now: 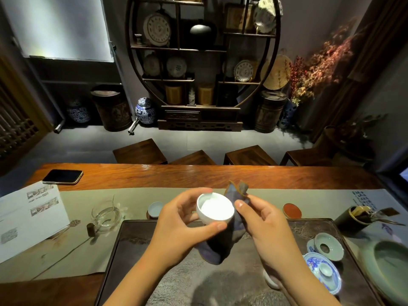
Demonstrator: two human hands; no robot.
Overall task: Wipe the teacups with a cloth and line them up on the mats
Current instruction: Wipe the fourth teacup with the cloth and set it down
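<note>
My left hand (180, 224) holds a white teacup (214, 209) upright above the dark tea tray (154, 272), thumb on its near wall and fingers on its far rim. My right hand (261, 219) pinches a dark blue-grey cloth (223, 246) that hangs beside and under the cup. A pale blue teacup (155, 209) sits on a round mat behind the tray's far left corner. A red round mat (292, 210) lies bare beyond the tray's far right. Another white cup (269, 281) is partly hidden under my right forearm.
A glass pitcher (108, 215) stands left of the tray. Printed sheets (28, 217) and a phone (63, 176) lie at far left. Blue-white saucers and a lid (324, 266) sit on the tray's right, beside a green basin (390, 266) and a tool holder (353, 218). Stools line the far side.
</note>
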